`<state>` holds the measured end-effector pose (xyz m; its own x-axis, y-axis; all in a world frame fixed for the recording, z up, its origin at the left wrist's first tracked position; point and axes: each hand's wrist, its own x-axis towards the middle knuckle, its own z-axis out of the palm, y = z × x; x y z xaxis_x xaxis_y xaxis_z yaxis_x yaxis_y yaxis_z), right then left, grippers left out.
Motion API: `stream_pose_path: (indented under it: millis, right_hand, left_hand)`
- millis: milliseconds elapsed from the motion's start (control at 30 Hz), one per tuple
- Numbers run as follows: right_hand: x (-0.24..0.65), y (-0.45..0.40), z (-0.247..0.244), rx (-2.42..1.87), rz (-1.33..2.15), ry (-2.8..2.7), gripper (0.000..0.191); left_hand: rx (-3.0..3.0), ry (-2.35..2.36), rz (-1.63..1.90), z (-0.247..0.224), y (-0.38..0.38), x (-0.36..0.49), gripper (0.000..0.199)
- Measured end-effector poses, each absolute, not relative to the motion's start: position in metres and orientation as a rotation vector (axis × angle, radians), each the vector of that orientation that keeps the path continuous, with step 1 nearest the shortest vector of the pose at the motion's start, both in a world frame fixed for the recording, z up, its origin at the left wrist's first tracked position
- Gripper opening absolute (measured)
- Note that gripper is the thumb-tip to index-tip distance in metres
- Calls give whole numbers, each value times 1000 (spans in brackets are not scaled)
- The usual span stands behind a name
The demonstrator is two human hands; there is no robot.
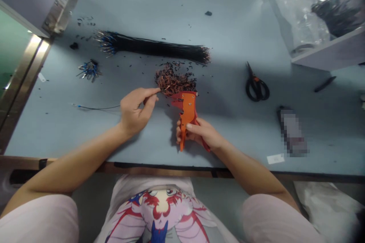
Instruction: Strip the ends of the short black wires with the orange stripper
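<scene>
My left hand (138, 111) pinches a thin black wire (99, 108). The wire runs out to the left and has a blue and silver end. In my right hand (203, 133) is an orange and red wire stripper (188, 112), its jaws pointing left and parted, just right of my left fingertips. Behind the jaws lies a pile of copper and black scraps (173, 79). Farther back, a long bundle of black wires (159, 48) lies across the table, with blue and silver ends at its left and bare copper ends at its right.
A small heap of blue and silver terminals (90, 70) lies at the left. To the right are black scissors (257, 86), a pixelated object (293, 131), a white label (275, 159) and a dark pen-like item (325, 84). Clear plastic bags (303, 19) stand at the back right.
</scene>
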<state>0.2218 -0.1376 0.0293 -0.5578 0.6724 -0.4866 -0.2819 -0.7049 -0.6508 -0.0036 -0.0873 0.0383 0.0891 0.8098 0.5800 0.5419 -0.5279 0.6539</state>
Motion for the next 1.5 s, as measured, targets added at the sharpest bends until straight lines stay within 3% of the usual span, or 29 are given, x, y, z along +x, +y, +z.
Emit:
stream_pose_path:
  millis: [433, 967, 1500]
  right_hand:
    - [222, -138, 29, -1010, 2268, -695, 42]
    - [221, -146, 37, -759, 2347, -798, 39]
    - [221, -146, 35, -878, 2287, -941, 35]
  left_hand:
    - [2107, 1216, 1433, 32, -87, 0, 4]
    - [2150, 1045, 1366, 35, -91, 4, 6]
    - [2163, 1120, 1296, 38, -94, 6, 8]
